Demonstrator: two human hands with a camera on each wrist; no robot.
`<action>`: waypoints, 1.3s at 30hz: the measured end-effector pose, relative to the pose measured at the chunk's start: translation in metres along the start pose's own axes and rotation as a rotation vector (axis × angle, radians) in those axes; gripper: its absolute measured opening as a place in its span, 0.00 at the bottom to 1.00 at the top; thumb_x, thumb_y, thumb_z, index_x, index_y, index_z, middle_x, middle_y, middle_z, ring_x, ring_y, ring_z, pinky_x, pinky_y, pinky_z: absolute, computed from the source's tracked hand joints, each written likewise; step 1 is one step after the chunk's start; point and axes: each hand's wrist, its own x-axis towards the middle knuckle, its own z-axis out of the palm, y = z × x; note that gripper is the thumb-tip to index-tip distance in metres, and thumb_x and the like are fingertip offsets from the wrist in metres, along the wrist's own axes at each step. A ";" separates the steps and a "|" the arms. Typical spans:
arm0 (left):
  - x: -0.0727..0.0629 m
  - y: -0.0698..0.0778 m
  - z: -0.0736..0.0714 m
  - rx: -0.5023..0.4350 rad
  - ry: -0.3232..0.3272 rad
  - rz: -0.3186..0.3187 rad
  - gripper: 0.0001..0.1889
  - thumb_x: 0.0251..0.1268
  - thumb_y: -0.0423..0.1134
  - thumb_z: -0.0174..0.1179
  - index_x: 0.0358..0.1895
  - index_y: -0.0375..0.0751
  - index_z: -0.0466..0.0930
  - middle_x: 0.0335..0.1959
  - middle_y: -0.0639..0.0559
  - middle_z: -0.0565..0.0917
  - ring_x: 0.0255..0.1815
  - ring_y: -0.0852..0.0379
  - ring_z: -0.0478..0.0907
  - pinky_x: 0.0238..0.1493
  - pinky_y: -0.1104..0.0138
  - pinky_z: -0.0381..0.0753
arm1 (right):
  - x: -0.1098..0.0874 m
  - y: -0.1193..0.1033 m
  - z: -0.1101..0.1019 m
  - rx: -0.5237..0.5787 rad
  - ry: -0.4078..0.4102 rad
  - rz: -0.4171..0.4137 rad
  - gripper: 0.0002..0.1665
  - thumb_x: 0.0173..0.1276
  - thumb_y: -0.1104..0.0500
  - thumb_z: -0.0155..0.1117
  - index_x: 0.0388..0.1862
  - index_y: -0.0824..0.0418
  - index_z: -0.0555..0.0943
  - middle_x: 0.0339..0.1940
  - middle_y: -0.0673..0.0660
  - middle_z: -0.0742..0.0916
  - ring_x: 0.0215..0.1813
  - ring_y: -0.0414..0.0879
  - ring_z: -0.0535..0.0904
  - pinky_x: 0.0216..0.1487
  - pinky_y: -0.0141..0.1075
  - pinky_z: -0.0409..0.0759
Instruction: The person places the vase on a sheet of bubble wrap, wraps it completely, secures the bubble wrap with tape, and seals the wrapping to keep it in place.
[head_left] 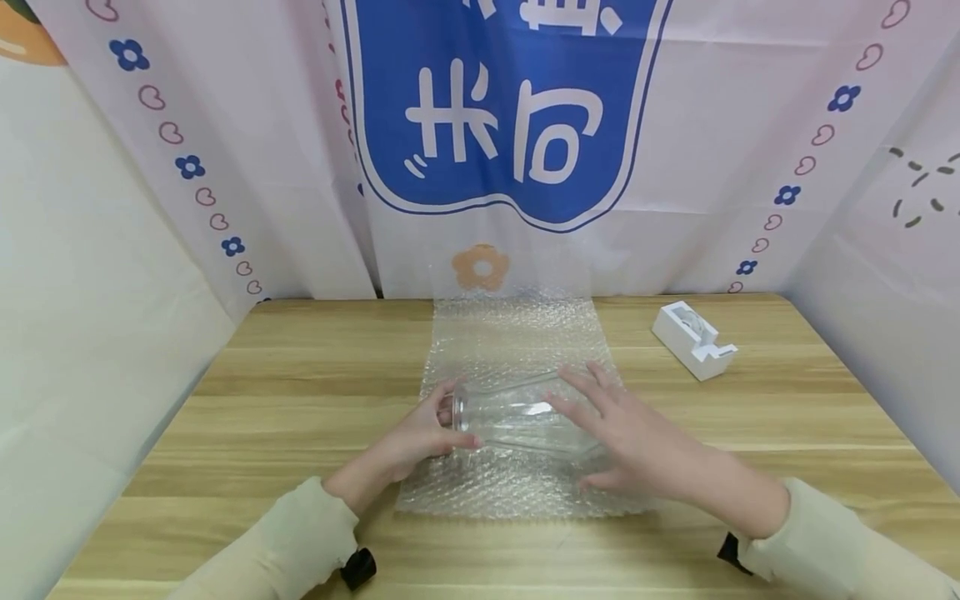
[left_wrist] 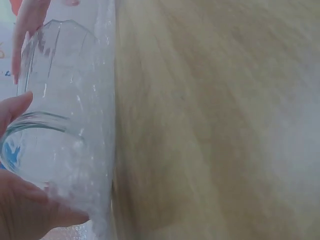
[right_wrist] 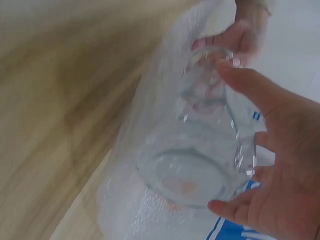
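A clear glass vase point(head_left: 517, 412) lies on its side over a sheet of bubble wrap point(head_left: 517, 333), its narrower end to the left. My left hand point(head_left: 427, 429) holds that end, thumb on the near side and fingers on the far side. In the left wrist view, the thumb and a finger frame the round rim point(left_wrist: 45, 117). My right hand point(head_left: 626, 429) is spread over the wider end, fingertips on the glass and thumb low over the wrap. The right wrist view shows the vase's broad round end point(right_wrist: 185, 177) beside the right fingers.
A white tape dispenser point(head_left: 693, 340) stands at the back right of the wooden table point(head_left: 315, 400). The bubble wrap runs to the back edge, against a white printed curtain point(head_left: 300, 167) with a blue emblem. White cloth hangs at both sides.
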 end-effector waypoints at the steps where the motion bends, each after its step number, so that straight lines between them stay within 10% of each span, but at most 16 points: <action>1: 0.000 0.001 0.000 0.007 0.002 -0.004 0.56 0.53 0.30 0.73 0.83 0.40 0.46 0.73 0.27 0.61 0.73 0.33 0.62 0.62 0.42 0.75 | -0.001 -0.004 0.001 -0.037 0.001 -0.018 0.64 0.48 0.44 0.86 0.80 0.58 0.62 0.80 0.68 0.61 0.75 0.78 0.57 0.63 0.67 0.71; 11: 0.000 0.007 -0.004 0.053 -0.011 -0.016 0.49 0.62 0.40 0.71 0.81 0.37 0.51 0.75 0.28 0.60 0.73 0.30 0.61 0.67 0.36 0.67 | -0.014 -0.024 0.001 -0.184 -0.016 -0.107 0.70 0.44 0.35 0.84 0.79 0.64 0.62 0.79 0.68 0.65 0.76 0.73 0.59 0.67 0.64 0.68; 18: -0.002 0.018 0.000 0.154 0.055 0.143 0.47 0.59 0.39 0.74 0.80 0.41 0.58 0.78 0.37 0.59 0.76 0.33 0.57 0.71 0.38 0.63 | -0.018 -0.020 0.006 -0.202 -0.001 -0.145 0.78 0.35 0.32 0.87 0.80 0.64 0.60 0.82 0.68 0.58 0.78 0.72 0.54 0.68 0.64 0.67; 32: -0.008 0.028 0.020 0.914 0.058 0.582 0.47 0.57 0.48 0.76 0.79 0.45 0.62 0.81 0.39 0.55 0.79 0.35 0.53 0.71 0.34 0.57 | -0.022 -0.019 0.016 -0.321 0.003 -0.175 0.78 0.30 0.34 0.88 0.81 0.55 0.62 0.82 0.69 0.55 0.79 0.73 0.50 0.69 0.65 0.65; 39: -0.008 0.028 0.024 1.056 0.008 0.599 0.51 0.62 0.60 0.70 0.81 0.41 0.56 0.80 0.39 0.58 0.80 0.35 0.53 0.74 0.36 0.50 | -0.018 -0.016 0.011 -0.246 0.017 -0.153 0.67 0.41 0.50 0.85 0.80 0.56 0.63 0.82 0.67 0.60 0.79 0.70 0.54 0.70 0.65 0.64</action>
